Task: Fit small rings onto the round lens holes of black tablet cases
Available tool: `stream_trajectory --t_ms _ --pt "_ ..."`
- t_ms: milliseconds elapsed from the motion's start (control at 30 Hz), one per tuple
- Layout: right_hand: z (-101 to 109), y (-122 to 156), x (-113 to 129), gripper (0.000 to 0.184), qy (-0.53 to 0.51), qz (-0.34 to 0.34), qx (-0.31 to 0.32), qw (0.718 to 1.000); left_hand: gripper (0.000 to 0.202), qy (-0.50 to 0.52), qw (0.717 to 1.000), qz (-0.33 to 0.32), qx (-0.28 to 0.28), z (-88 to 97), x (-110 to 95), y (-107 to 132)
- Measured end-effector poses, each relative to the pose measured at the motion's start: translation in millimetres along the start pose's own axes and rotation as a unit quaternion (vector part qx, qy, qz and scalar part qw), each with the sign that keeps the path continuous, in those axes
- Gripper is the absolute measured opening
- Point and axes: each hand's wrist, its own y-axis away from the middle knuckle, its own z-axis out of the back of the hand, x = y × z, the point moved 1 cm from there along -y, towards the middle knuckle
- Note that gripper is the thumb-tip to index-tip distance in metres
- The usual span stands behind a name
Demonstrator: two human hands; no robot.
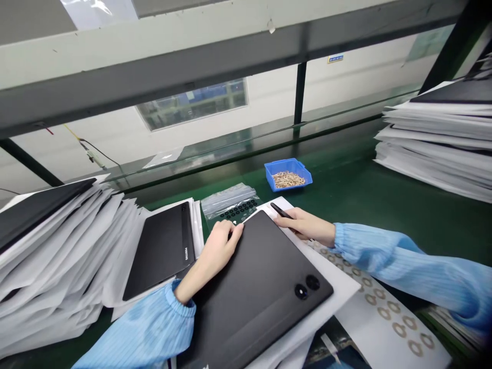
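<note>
A black tablet (253,287) with two round camera lenses (306,288) near one corner lies flat on a white foam sheet (326,307). My left hand (217,253) rests on its upper edge, fingers curled over the rim. My right hand (307,226) is beside the tablet's far corner, pinching a slim black stylus (280,210) whose tip points away from me. The tablet's underside is hidden.
A second dark tablet (161,251) lies to the left, beside a tall stack of white-wrapped tablets (49,241). Another stack (434,143) stands at right. On the green bench are a blue bin of rings (288,177), a bag of black discs (230,202) and a ring sheet (384,312).
</note>
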Motion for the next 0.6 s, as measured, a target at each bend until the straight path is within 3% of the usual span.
stream_trajectory --t_ms 200,300,467,600 --pt "-4.8 7.2 3.7 0.047 -0.054 0.008 0.019 0.998 0.023 0.013 0.999 0.028 0.006 -8.2 6.5 -6.3" --pt "-5.4 11.8 8.1 0.046 -0.054 0.029 0.014 0.998 0.024 0.036 0.999 0.037 0.004 -2.8 8.9 -6.9" --pt "-1.9 18.0 22.4 0.041 -0.060 0.114 -0.034 0.991 0.028 0.082 0.994 0.044 0.063 26.5 11.3 -7.0" --pt "-0.2 15.9 34.8 0.038 -0.091 0.126 -0.043 0.987 0.032 0.086 0.991 0.074 0.073 60.1 13.9 -4.6"
